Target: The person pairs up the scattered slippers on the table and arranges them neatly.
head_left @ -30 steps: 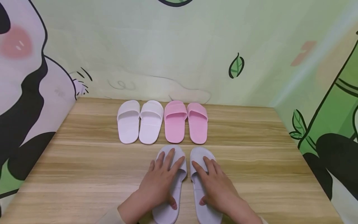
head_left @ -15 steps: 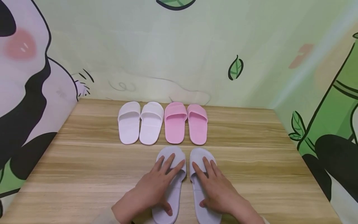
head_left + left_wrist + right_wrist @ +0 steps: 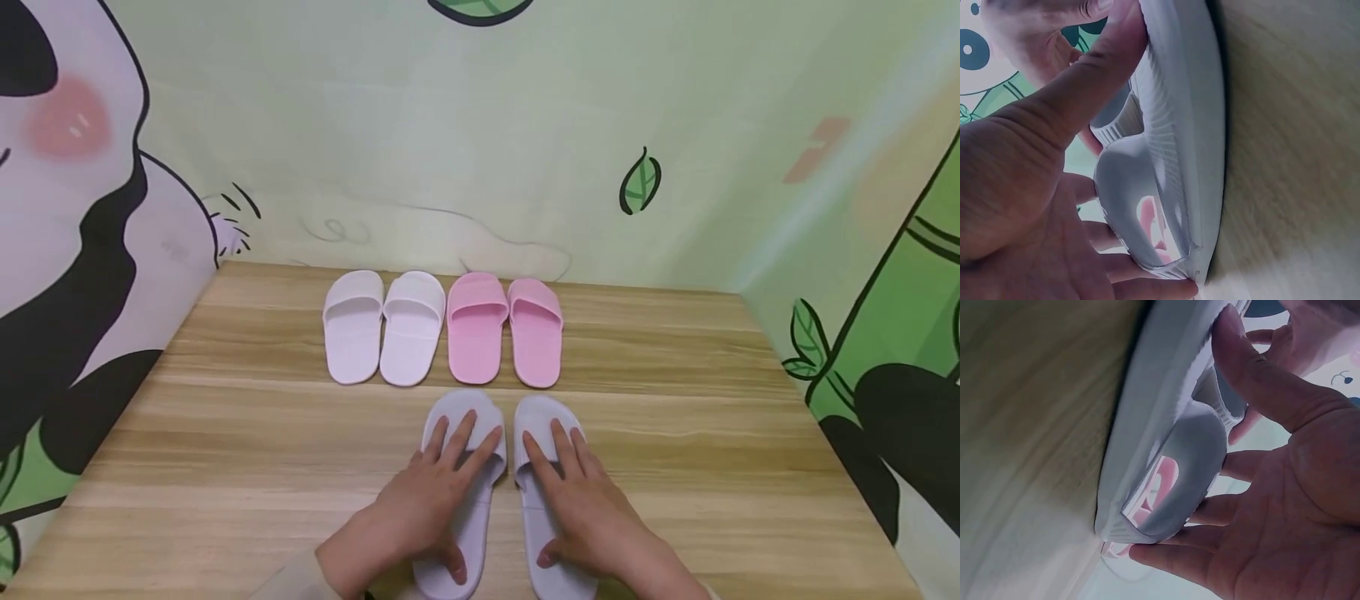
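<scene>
Two grey slide slippers lie side by side on the wooden floor, toes pointing away from me. My left hand point(image 3: 431, 500) rests over the left grey slipper point(image 3: 474, 521), fingers spread across its strap. Over the right grey slipper point(image 3: 534, 521) lies my right hand point(image 3: 592, 508) in much the same way. In the left wrist view, the thumb touches the edge of the footbed point(image 3: 1200, 119) while the other fingers reach along the strap point(image 3: 1119, 181). The right wrist view shows the right thumb point(image 3: 1232, 337) at the footbed edge and straight fingers beside the strap point(image 3: 1200, 444).
Beyond the grey pair stand a white pair of slippers point(image 3: 408, 350) and a pink pair point(image 3: 476, 350), lined up near the back wall point(image 3: 480, 150). Cartoon-printed walls point(image 3: 817, 225) enclose the wood-grain floor point(image 3: 225, 433) at the back and both sides.
The left hand has drawn slightly back along its slipper, its thumb nearer the heel. The slippers keep their places; the head view has shifted a little.
</scene>
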A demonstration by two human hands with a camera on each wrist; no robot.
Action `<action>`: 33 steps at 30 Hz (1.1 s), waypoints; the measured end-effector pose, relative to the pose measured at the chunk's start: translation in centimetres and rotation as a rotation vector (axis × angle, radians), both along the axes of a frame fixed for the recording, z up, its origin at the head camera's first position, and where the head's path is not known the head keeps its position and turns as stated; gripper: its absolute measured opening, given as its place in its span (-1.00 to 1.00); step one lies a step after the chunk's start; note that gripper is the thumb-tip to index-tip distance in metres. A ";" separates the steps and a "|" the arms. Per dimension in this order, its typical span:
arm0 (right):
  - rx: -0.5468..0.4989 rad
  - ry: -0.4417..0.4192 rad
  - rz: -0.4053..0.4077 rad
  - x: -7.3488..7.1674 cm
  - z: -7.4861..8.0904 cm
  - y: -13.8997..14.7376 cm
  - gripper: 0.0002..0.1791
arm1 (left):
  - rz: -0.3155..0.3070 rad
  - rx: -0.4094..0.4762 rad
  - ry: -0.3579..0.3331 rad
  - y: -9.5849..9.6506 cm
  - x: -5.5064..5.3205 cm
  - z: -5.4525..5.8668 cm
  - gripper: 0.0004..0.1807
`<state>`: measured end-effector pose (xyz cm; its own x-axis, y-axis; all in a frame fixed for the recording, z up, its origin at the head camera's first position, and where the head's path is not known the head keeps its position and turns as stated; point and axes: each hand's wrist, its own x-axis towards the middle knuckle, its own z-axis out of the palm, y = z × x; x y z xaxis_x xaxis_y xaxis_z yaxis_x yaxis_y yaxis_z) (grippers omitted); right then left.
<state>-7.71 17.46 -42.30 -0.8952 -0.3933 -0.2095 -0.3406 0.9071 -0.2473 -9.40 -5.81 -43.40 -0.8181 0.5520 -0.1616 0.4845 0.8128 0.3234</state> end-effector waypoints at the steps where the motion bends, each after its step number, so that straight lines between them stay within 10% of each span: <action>1: -0.003 0.001 -0.004 0.0 0.0 0.0 0.49 | -0.001 0.002 -0.003 0.1 0.0 0.0 0.76; 33: -0.030 0.019 -0.065 -0.4 -0.4 3.6 0.48 | -0.039 -0.070 0.007 3.9 -0.4 0.1 0.77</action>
